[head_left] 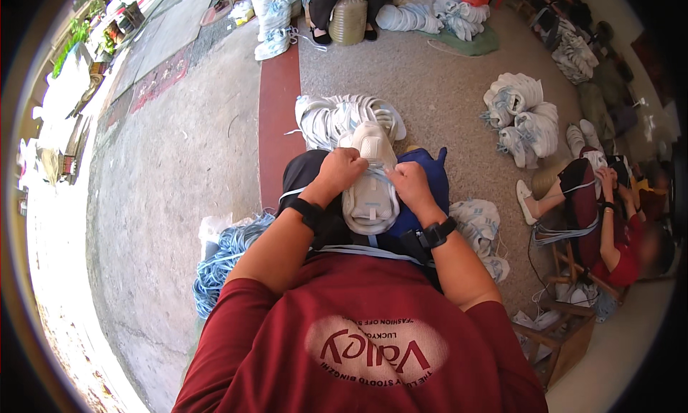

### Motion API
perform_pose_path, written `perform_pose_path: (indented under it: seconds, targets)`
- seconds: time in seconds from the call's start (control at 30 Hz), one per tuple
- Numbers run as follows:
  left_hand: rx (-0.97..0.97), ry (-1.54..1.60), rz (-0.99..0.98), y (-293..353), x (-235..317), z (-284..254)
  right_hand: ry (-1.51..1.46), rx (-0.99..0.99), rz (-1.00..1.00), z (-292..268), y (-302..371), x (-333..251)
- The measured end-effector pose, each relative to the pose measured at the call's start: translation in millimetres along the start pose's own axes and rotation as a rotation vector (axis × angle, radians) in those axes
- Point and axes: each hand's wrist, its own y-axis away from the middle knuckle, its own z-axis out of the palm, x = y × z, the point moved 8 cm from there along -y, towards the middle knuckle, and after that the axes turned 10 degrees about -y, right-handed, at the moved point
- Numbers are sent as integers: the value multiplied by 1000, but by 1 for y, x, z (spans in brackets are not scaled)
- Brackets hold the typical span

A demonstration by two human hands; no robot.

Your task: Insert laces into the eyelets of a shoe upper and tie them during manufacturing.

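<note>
A white shoe upper [370, 204] rests on my lap, its toe end pointing away from me. At its left edge my left hand [338, 173] is closed in a pinch, and at its right edge my right hand [412, 185] is closed too. Light blue shoelace [377, 172] shows across the upper between them; the ends within my fingers are too small to see clearly. Just beyond lies a row of nested white shoe uppers [322, 119]. Dark blue cloth [434, 171] covers my right leg.
Light blue laces [226, 259] lie heaped at my left. More uppers [476, 230] are on my right, with another pile [527, 119] farther out. A co-worker [609, 219] sits at the right near a wooden stool [570, 341]. Another person's legs [326, 12] show at the far side.
</note>
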Motion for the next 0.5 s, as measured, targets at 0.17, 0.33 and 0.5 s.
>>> perform_pose_path:
  seconds: [0.17, 0.33, 0.5]
  targets:
    - [179, -292, 77, 2, 10, -10, 197, 72, -79, -2, 0, -12]
    - [273, -250, 66, 16, 3, -17, -220, 139, -5, -10, 0, 12]
    - [523, 246, 108, 41, -66, -57, -1052, 458, 407, -74, 27, 67]
